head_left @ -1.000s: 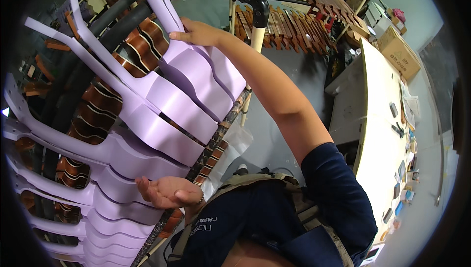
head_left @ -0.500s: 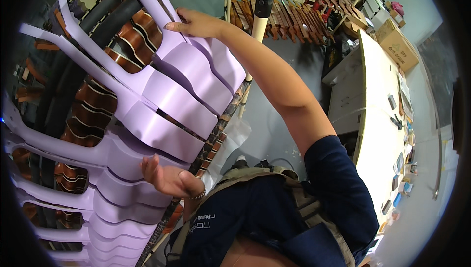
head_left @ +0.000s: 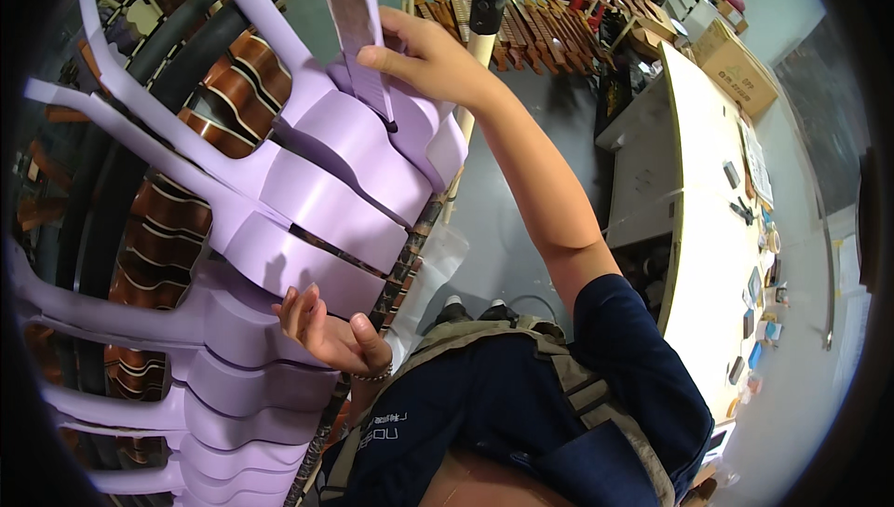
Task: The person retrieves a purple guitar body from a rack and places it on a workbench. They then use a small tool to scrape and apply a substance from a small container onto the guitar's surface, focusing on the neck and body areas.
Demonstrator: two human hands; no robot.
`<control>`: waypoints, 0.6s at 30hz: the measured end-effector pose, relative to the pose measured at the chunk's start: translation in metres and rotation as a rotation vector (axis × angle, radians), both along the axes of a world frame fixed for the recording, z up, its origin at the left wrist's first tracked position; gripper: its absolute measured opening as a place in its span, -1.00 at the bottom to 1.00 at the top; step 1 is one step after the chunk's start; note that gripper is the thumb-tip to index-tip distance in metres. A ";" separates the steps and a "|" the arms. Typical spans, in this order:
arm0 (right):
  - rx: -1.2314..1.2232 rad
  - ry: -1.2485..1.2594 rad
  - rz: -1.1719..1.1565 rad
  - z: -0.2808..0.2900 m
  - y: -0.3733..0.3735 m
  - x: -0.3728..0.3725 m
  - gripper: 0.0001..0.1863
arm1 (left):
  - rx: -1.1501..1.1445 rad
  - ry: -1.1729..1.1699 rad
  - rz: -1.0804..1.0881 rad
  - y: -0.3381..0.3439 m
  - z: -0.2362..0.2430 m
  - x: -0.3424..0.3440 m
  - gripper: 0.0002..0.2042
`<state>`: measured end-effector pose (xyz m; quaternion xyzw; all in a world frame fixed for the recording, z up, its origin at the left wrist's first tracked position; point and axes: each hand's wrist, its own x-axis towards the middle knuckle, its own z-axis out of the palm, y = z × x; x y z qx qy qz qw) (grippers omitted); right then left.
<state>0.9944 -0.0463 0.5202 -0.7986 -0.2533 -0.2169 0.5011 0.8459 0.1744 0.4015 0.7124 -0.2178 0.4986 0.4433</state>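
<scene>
Right beside the black corner of the rack (head_left: 489, 9), a lilac guitar (head_left: 370, 88) is being grasped by its neck (head_left: 352, 0), the right grip (head_left: 428, 55) wrapped around it. Nearer along the rack, the left grip (head_left: 326, 330) is held slack and empty, palm up, by other lilac guitars (head_left: 335, 218). Single-instrument handling seems in hand; steady neck control is called for, neighbours kept unknocked.

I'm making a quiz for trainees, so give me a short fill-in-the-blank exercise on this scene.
1. The right hand grasps a lilac instrument by its ____.
2. The left hand holds ____.
3. A beaded bracelet is worn on the ____ wrist.
4. The pale workbench stands on the picture's ____ side.
Missing words: neck; nothing; left; right.
</scene>
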 end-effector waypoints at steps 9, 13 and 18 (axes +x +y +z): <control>0.082 -0.054 -0.162 0.035 -0.054 -0.124 -0.68 | -0.002 -0.059 -0.240 -0.023 0.002 0.002 -0.61; -0.019 0.083 -0.222 0.044 -0.081 -0.202 -0.68 | 0.018 0.058 -0.578 -0.059 0.011 -0.008 -0.55; -0.360 0.156 -0.257 -0.010 -0.101 -0.265 -0.61 | -0.081 0.397 -1.194 -0.138 0.039 -0.039 -0.33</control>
